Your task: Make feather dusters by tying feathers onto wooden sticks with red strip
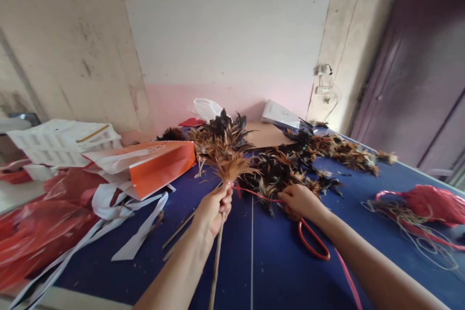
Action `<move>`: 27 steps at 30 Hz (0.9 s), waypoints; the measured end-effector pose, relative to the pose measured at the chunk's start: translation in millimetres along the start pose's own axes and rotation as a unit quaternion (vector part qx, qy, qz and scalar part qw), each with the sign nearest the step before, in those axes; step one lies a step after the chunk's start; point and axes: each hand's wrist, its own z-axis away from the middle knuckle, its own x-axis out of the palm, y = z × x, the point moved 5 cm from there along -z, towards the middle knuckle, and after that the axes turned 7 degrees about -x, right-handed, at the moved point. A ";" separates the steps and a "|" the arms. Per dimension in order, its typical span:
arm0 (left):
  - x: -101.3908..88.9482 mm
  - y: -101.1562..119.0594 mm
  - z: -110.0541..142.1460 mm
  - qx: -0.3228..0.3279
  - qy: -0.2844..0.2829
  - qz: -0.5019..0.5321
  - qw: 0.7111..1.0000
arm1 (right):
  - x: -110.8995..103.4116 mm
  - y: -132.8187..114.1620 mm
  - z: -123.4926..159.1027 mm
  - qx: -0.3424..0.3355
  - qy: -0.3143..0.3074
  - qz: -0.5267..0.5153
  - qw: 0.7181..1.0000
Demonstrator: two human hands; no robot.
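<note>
My left hand (214,208) is closed around the stick (216,266) of a feather duster (229,155), just below its brown and black feathers. A thin pink string (257,195) runs from the binding at the feathers' base across to my right hand (301,202). That hand is closed on the string, drawn fairly straight between the two hands, and a tail of it hangs down past my wrist. Below the right palm shows a red loop handle (314,243), which looks like one from scissors; the blades are hidden.
Loose feathers (334,147) lie across the blue table (283,276). To the left are an orange and white bag (163,169), red plastic (51,218), white strips (141,232) and sticks (178,230). A pink string bundle (432,203) sits at right, a white box (279,114) behind.
</note>
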 end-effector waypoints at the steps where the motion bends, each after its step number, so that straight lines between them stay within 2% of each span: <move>1: -2.3 -2.3 -2.2 -0.010 -0.009 0.007 1.000 | 0.9 -0.1 -1.8 -0.005 0.002 0.030 1.000; 6: -13.0 -9.7 -5.5 -0.033 -0.019 0.029 0.999 | 20.8 -20.5 0.2 -0.048 0.007 0.183 0.982; 9: -13.1 -11.6 -4.2 -0.030 -0.010 0.030 0.999 | 31.2 -23.4 2.4 -0.049 0.007 0.212 0.976; 11: -11.1 -12.1 -2.2 -0.021 -0.008 0.033 0.999 | 32.3 -21.0 3.0 -0.058 0.009 0.196 0.979; 14: -8.5 -12.1 1.4 -0.008 -0.004 0.042 0.999 | 23.1 -15.6 3.2 -0.064 0.033 0.110 0.991; 16: -7.1 -11.8 3.6 -0.001 -0.004 0.061 0.998 | 10.0 -13.5 4.3 -0.058 0.087 0.022 0.994; 18: -6.2 -11.3 5.4 0.005 -0.003 0.084 0.996 | -5.2 -13.2 7.6 -0.051 0.158 -0.069 0.984; 21: -5.0 -11.4 6.8 0.010 -0.004 0.094 0.995 | -23.7 -14.7 15.4 -0.042 0.243 -0.217 0.944; 24: -5.2 -13.2 6.9 0.002 -0.002 0.087 0.996 | -34.2 -16.1 23.0 -0.032 0.300 -0.353 0.886; 27: -6.4 -14.4 6.9 -0.001 0.012 0.077 0.997 | -32.9 -22.5 25.1 -0.040 0.298 -0.467 0.832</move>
